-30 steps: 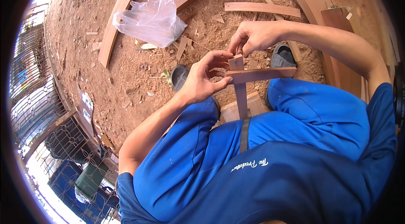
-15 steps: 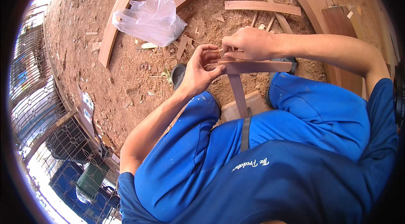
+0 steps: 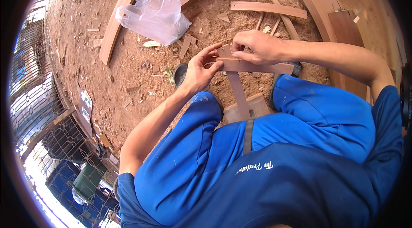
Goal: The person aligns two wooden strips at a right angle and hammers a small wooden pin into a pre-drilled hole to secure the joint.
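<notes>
Two narrow wooden slats are held crossed above the knees: a horizontal slat [image 3: 253,66] is laid over an upright slat [image 3: 237,88], whose lower end is hidden between the blue trouser legs [image 3: 300,116]. The exact joint where the slats cross is covered by fingers and cannot be made out. The left hand [image 3: 198,73] is closed on the left end of the horizontal slat, thumb and fingertips pinching it. The right hand [image 3: 257,47] is clamped over the crossing from above, its fingers curled down onto the wood. The two hands are set close together, almost touching.

A flat wooden block [image 3: 257,105] is seen just beneath the slats, partly hidden by the legs. Dark shoes [image 3: 180,73] are only partly visible behind the left wrist.

The ground [image 3: 128,69] is reddish-brown earth strewn with sawdust, chips and offcuts. A crumpled clear plastic bag [image 3: 156,13] lies further out, beside a long curved plank [image 3: 118,22]. A straight batten [image 3: 268,8] and stacked boards [image 3: 339,26] are found to the upper right, cut off by the dark rim. Ornate metal railings [image 3: 30,99] are bent along the left edge.
</notes>
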`<state>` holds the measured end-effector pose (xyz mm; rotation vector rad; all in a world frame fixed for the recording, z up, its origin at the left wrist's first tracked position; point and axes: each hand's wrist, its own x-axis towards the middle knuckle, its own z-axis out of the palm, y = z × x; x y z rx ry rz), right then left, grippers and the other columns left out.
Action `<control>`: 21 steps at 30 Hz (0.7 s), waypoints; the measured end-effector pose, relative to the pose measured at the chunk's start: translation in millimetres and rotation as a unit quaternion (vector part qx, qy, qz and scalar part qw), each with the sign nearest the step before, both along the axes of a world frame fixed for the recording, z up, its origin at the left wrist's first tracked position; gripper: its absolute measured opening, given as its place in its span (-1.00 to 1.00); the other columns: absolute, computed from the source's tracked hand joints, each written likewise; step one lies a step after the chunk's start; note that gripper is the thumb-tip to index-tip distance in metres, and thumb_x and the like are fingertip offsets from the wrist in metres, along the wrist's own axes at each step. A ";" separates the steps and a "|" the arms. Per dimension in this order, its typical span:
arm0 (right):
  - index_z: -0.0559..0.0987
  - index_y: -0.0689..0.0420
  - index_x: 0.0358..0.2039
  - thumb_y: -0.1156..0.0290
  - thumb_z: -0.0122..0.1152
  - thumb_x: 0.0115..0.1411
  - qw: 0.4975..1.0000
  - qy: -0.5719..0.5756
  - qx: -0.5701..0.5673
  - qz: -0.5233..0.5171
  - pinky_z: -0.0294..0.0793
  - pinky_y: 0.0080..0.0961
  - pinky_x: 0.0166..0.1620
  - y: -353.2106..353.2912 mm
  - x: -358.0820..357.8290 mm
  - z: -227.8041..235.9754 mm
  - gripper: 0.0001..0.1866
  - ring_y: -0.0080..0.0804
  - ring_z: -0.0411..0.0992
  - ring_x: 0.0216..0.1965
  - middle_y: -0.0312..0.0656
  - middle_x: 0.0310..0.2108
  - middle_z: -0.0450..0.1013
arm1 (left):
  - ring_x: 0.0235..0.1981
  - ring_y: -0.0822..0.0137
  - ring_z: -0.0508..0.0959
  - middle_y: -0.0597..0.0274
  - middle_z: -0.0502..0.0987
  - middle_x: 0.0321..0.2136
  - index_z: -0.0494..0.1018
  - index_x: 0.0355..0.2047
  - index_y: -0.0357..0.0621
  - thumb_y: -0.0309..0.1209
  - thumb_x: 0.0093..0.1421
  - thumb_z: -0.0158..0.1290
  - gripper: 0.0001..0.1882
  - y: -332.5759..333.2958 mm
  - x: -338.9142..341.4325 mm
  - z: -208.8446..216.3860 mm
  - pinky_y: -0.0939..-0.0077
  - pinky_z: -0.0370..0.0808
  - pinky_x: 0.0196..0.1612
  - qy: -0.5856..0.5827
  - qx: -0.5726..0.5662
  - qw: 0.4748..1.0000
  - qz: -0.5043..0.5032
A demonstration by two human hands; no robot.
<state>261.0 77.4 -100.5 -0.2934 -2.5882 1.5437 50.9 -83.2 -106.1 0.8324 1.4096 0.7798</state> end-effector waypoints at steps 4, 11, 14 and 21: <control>0.60 0.26 -0.25 0.21 0.26 0.34 0.977 -0.165 -0.121 0.061 0.53 -0.12 -0.10 0.4 8.1 -10.2 -0.69 -0.05 0.60 -0.17 0.07 -0.26 0.60 | 0.09 0.31 0.59 0.07 0.55 0.08 0.34 0.36 -0.07 -0.53 0.36 0.18 -0.42 -1.3 -2.0 -2.1 0.34 0.59 0.18 -0.004 -0.009 1.000 -0.002; 0.60 0.26 -0.21 0.16 0.23 0.37 0.970 -0.190 -0.139 0.061 0.55 -0.19 -0.10 17.2 4.5 -15.9 -0.65 -0.14 0.61 -0.19 0.04 -0.25 0.62 | 0.03 0.34 0.61 0.10 0.61 0.00 0.39 0.27 -0.21 -0.43 0.38 0.20 -0.51 7.4 0.4 2.0 0.35 0.58 0.15 0.018 0.016 0.999 -0.021; 0.59 0.27 -0.21 0.21 0.22 0.37 0.969 -0.215 -0.109 0.055 0.55 -0.21 -0.12 28.5 -6.3 -2.0 -0.68 -0.16 0.60 -0.22 0.03 -0.28 0.62 | 0.01 0.38 0.61 0.13 0.64 -0.05 0.40 0.23 -0.24 -0.41 0.38 0.20 -0.54 6.9 -3.2 -3.6 0.40 0.57 0.12 0.022 0.008 1.000 -0.015; 0.52 0.27 -0.26 0.33 0.21 0.35 0.994 -0.109 0.015 0.017 0.50 -0.14 -0.24 38.6 -5.3 -14.8 -0.77 0.01 0.56 -0.33 0.07 -0.40 0.55 | -0.09 0.47 0.64 0.16 0.68 -0.09 0.48 0.16 -0.25 -0.37 0.37 0.23 -0.60 12.8 -1.1 -9.6 0.50 0.59 0.01 0.083 0.037 0.996 -0.028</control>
